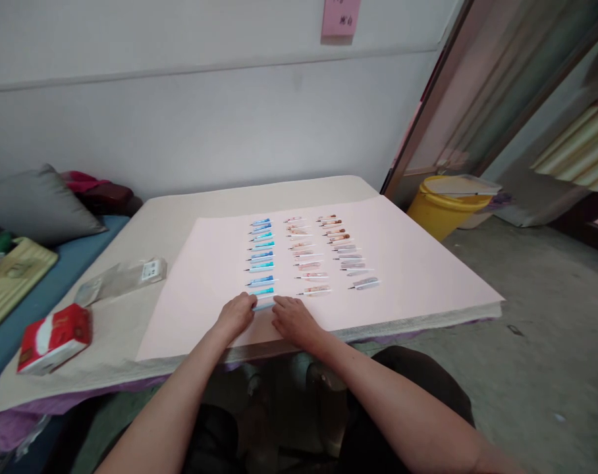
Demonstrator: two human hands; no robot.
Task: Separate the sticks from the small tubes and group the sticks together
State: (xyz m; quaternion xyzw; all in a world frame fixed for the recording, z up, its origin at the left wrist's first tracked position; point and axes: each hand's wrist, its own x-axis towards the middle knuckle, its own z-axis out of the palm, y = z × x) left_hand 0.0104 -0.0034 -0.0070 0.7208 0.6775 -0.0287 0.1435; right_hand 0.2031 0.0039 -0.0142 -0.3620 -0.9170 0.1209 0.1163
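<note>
My left hand (238,312) and my right hand (294,318) are at the near end of the left column of blue pens (261,266). Their closed fingers pinch the two ends of the nearest blue pen (264,304), low over a pale pink sheet (190,316). Fingers partly cover this pen. Beyond it, several more blue pens lie sideways in a column. To the right are a column of pinkish patterned pens (309,265) and a column with brown-capped pens (334,232) at the far end and greyish pens (357,266) nearer me.
A red tissue pack (56,338) and a clear plastic bag (121,280) lie on the table's left side. Past that edge is a blue seat with a grey cushion (37,207). A yellow bin (437,210) stands beyond the right side. A white wall (230,131) rises behind.
</note>
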